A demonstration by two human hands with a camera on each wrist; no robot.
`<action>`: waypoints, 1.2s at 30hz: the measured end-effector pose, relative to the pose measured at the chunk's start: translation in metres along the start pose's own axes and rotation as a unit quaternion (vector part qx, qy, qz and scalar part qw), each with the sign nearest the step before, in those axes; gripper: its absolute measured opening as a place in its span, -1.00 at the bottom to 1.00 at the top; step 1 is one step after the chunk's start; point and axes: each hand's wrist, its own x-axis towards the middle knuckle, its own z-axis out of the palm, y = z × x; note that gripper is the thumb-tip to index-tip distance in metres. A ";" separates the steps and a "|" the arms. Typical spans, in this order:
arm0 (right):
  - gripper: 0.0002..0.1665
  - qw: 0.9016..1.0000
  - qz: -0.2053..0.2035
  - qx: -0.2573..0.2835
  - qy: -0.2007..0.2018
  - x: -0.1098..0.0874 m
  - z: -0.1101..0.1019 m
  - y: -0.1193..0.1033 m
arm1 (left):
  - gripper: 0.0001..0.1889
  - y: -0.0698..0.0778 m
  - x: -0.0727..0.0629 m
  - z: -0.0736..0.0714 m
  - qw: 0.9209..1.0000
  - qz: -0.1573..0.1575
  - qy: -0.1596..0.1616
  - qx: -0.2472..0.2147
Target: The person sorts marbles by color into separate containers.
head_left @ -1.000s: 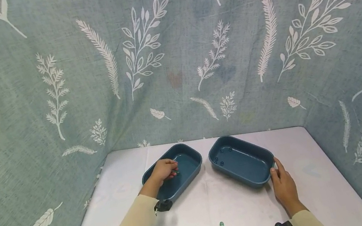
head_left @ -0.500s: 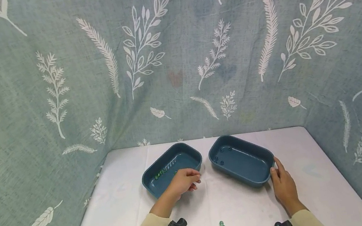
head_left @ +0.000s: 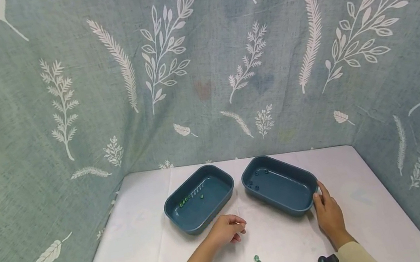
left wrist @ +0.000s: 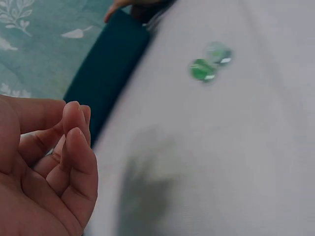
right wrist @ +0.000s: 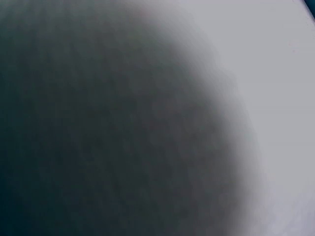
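My left hand hovers over the white cloth in front of the left blue tray, fingers loosely bent and nothing visible between them. In the left wrist view its thumb and fingertips come near each other. Two green glass marbles lie side by side on the cloth, below and right of that hand. My right hand rests against the near right corner of the right blue tray, its fingers fairly straight along the outside. The right wrist view is mostly dark blur.
Several green marbles sit in the left tray, mostly toward its left end. Several dark-looking marbles lie at the left end of the right tray. A leaf-patterned curtain hangs behind the table.
My left hand has come out of the left tray and moved right and toward me, nearer the two marbles on the cloth. My right hand stays at the right tray.
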 end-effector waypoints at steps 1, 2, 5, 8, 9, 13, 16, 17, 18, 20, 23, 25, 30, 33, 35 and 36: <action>-0.36 1.000 0.000 0.001 0.000 0.000 0.000 0.000 | -0.88 -0.003 -0.002 0.002 1.000 -0.001 -0.002 0.000; -0.36 1.000 -0.002 0.001 0.001 0.000 0.000 0.000 | -0.89 -0.005 -0.004 0.004 1.000 -0.003 -0.005 -0.003; -0.36 1.000 -0.008 0.003 0.003 0.000 0.001 0.001 | -0.91 -0.012 -0.010 0.008 1.000 -0.013 -0.016 -0.007; -0.36 1.000 -0.012 0.004 0.004 0.000 0.002 0.003 | -0.92 -0.016 -0.015 0.013 0.999 -0.024 -0.025 -0.006; -0.35 1.000 -0.012 0.004 0.003 0.000 0.002 0.003 | -0.93 -0.018 -0.016 0.014 0.999 -0.027 -0.027 -0.005; -0.35 1.000 -0.006 0.003 0.001 0.000 0.002 0.004 | -0.95 -0.019 -0.023 0.020 0.999 -0.032 -0.033 -0.006; -0.35 1.000 -0.001 0.003 -0.002 -0.001 0.002 0.004 | -0.95 -0.020 -0.029 0.025 0.999 -0.032 -0.034 -0.012; -0.35 1.000 0.001 0.001 -0.003 -0.001 0.002 0.004 | -0.95 -0.021 -0.030 0.026 0.999 -0.032 -0.034 -0.013; -0.35 1.000 0.003 0.000 -0.004 -0.001 0.002 0.004 | -0.95 -0.021 -0.032 0.028 0.999 -0.032 -0.034 -0.013; -0.34 1.000 0.006 0.000 -0.005 0.000 0.003 0.004 | -0.94 -0.022 -0.035 0.031 0.999 -0.033 -0.035 -0.017; -0.34 1.000 0.008 -0.003 -0.005 0.000 0.003 0.003 | -0.95 -0.024 -0.039 0.034 0.999 -0.031 -0.038 -0.019; -0.35 1.000 0.008 -0.002 -0.005 -0.001 0.002 0.003 | -0.95 -0.025 -0.042 0.036 0.999 -0.027 -0.040 -0.017; -0.34 1.000 0.008 -0.001 -0.006 -0.001 0.000 0.000 | -0.95 -0.022 -0.047 0.038 0.999 -0.013 -0.039 -0.002; -0.34 1.000 0.008 -0.002 -0.007 0.000 -0.001 -0.001 | -0.95 -0.022 -0.048 0.040 0.999 -0.013 -0.037 0.003; -0.34 1.000 0.010 -0.001 -0.009 0.000 -0.001 -0.001 | -0.96 -0.023 -0.048 0.041 0.999 -0.013 -0.036 0.011; -0.34 1.000 0.011 0.000 -0.010 0.000 -0.001 -0.001 | -0.96 -0.023 -0.048 0.041 0.999 -0.013 -0.036 0.017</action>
